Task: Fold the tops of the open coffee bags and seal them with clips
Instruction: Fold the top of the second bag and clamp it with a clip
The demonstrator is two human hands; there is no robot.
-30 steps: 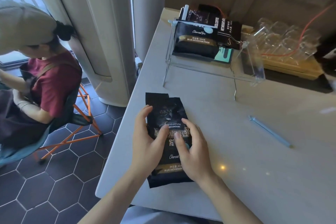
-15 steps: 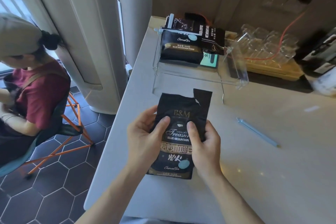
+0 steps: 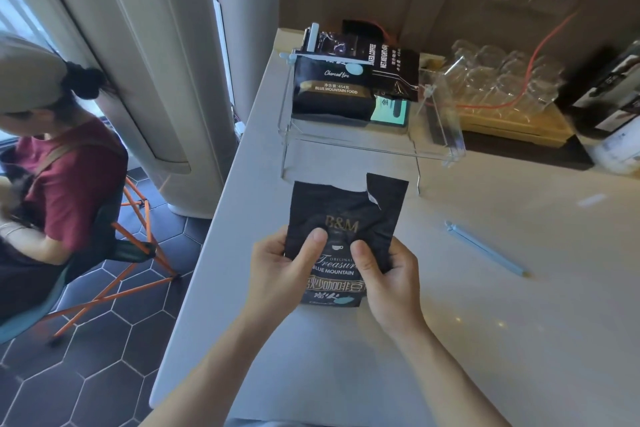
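Note:
A black coffee bag [image 3: 346, 211] with gold lettering stands upright on the pale counter [image 3: 485, 322], its torn top open and ragged. My left hand [image 3: 280, 274] grips its left side, thumb pressed on the front. My right hand [image 3: 388, 281] grips the right side the same way. A long light-blue clip [image 3: 485, 248] lies on the counter to the right of the bag, untouched. On a clear stand [image 3: 349, 146] behind, two more black coffee bags [image 3: 332, 94] lie, one with a blue clip [image 3: 325, 57] across its top.
A tray of clear glasses [image 3: 498, 80] with an orange cable sits at the back right, next to dark containers [image 3: 609, 107]. A seated person in a red top [image 3: 65, 177] is on the left beside the counter's edge, on an orange-legged chair.
The bag went from lying flat under my hands to standing upright. My hands slid up its sides, thumbs now on the front below the logo.

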